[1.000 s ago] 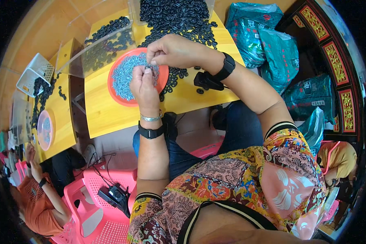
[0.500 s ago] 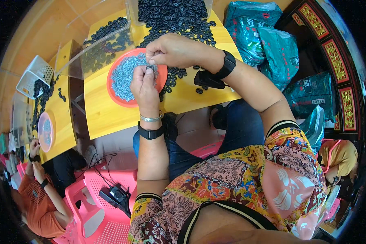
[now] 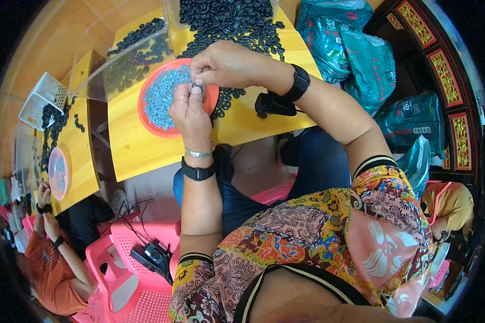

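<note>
My left hand (image 3: 191,112) is closed in a pinch over the right side of an orange-red basin (image 3: 214,102). Between its thumb and fingers sits a small dark piece (image 3: 198,84), mostly covered. Touching it from above, my right hand (image 3: 221,63) has thumb and forefinger pressed together; whatever they hold is hidden. Many small silvery screws (image 3: 161,102) fill the basin below. Black oval pieces with holes (image 3: 229,27) lie heaped on the yellow table (image 3: 140,153) beyond the hands, and some lie just right of the basin.
A clear plastic bin (image 3: 118,70) with black pieces stands left of the basin. Teal bags (image 3: 369,64) are stacked at the right. A pink chair (image 3: 145,290) stands at my left. Another person in an orange shirt (image 3: 56,274) sits at a second table with a basin (image 3: 58,172).
Both hands stay together over the basin, still pinching, with only slight finger shifts. The whole view has shifted a little.
</note>
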Demonstrator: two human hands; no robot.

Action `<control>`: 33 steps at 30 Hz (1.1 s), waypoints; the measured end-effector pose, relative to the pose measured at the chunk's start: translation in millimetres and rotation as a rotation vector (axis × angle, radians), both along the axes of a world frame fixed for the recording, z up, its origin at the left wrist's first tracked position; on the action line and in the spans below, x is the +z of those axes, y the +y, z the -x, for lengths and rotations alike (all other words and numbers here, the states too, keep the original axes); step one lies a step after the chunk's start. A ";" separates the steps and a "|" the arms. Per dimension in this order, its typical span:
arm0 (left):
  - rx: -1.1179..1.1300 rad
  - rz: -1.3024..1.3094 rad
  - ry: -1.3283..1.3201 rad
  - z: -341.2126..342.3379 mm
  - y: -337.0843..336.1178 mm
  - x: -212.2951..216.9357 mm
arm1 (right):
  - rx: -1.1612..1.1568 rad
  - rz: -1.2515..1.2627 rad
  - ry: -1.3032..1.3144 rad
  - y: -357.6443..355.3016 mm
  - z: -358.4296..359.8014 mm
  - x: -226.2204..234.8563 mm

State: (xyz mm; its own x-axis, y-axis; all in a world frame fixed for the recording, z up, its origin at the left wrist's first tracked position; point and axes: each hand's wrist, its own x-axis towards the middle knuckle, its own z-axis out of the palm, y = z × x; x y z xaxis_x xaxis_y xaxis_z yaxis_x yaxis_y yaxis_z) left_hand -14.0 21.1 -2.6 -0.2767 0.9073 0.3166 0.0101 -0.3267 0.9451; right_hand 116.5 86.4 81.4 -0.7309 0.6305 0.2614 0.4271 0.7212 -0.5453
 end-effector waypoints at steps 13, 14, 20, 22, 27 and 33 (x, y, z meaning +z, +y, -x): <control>-0.014 -0.028 -0.186 -3.9 2.2 2.9 | -0.114 -0.049 0.150 6.5 -31.5 -40.4; -0.022 -0.005 -0.265 -3.2 1.2 4.8 | -0.114 -0.048 0.150 2.6 -37.0 -40.2; -0.040 -0.046 -0.255 -3.9 3.1 4.3 | -0.080 -0.164 -0.323 -13.3 -51.3 -57.2; -0.042 -0.024 -0.259 -3.6 3.1 4.4 | -0.095 -0.150 -0.351 -10.6 -49.7 -64.0; -0.051 -0.014 -0.262 -3.1 2.3 5.3 | -0.095 -0.188 -0.354 -11.1 -46.4 -64.9; -0.042 0.028 -0.221 -3.8 1.0 1.6 | -0.166 0.424 0.296 -8.8 -47.8 -59.3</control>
